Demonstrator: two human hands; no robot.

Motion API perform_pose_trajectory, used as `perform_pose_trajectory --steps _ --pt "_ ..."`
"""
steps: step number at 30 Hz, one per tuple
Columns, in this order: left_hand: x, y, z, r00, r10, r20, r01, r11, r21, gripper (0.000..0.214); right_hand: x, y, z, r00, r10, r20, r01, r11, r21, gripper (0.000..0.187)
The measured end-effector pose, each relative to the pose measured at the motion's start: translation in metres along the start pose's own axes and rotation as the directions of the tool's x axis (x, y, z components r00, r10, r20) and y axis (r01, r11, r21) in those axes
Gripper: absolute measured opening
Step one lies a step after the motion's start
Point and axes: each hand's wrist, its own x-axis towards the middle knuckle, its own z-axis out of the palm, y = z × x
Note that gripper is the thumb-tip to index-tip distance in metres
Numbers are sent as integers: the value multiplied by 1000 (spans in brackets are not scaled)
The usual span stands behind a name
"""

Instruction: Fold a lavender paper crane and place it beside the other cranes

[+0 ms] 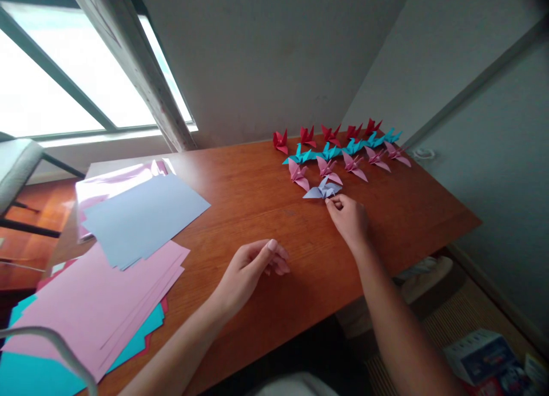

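Observation:
A lavender paper crane [322,190] stands on the wooden table in front of the pink cranes, its wings spread. My right hand [348,214] pinches the near edge of this crane between thumb and fingertips. Lower and to the left, my left hand [257,264] hovers over or rests on the wood with its fingers loosely curled and nothing visible in them. Just behind the lavender crane runs a row of pink paper cranes [353,166]. Turquoise cranes [329,152] form the row beyond, and red cranes [331,135] line the back.
On the left of the table [240,196] lie lavender sheets [150,219], pink sheets [98,299] and turquoise sheets [141,333], overlapping. A shiny plastic packet [92,193] is partly under them. A grey curved bar [55,336] crosses the lower left corner. Walls border the table's back and right.

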Motion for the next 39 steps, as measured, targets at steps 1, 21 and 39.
perform_pose_trajectory --steps 1,21,39 --pt "0 0 0 1000 2 3 -2 1000 -4 49 0 0 0 1000 1 4 -1 1000 -5 20" --pt "0 0 0 1000 4 4 -4 1000 4 48 9 -1 5 1000 26 0 -26 991 -131 18" --pt "0 0 0 1000 6 0 -6 1000 3 45 1 3 1 998 -64 23 64 998 -11 22"
